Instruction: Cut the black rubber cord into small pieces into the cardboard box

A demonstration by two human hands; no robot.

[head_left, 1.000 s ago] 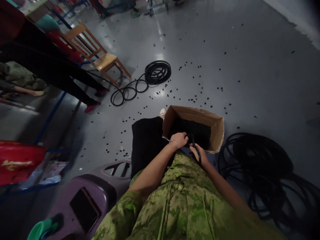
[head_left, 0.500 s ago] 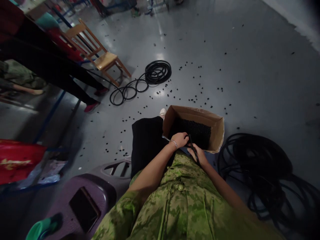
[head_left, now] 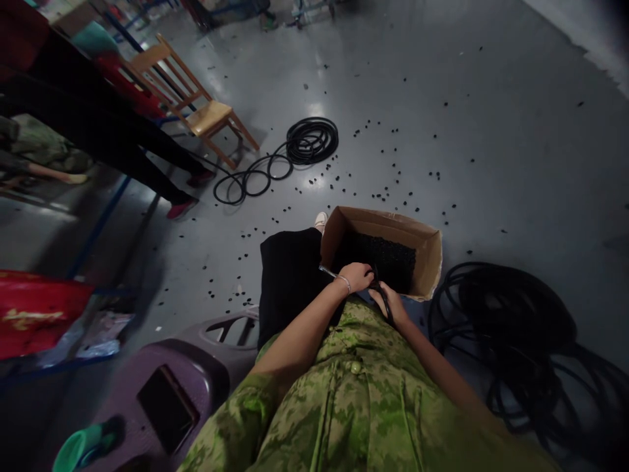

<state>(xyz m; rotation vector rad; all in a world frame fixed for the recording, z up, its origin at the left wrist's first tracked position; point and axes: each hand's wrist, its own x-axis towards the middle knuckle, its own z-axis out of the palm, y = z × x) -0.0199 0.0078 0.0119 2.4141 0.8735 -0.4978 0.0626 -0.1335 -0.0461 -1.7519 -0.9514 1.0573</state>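
1. My left arm reaches forward from the lower middle of the view, bare from the elbow, bent slightly at the wrist.
2. My left hand (head_left: 354,276) sits knuckles up, fingers curled down and closed in a loose fist. What they close on is too dark to tell.
3. My right arm comes in from the lower right, forearm bare, angled up and to the left.
4. My right hand (head_left: 390,303) lies just beside the left, nearly touching it, back turned up, fingers folded in a closed grip.
5. Both wrists are held low, close in front of my body.
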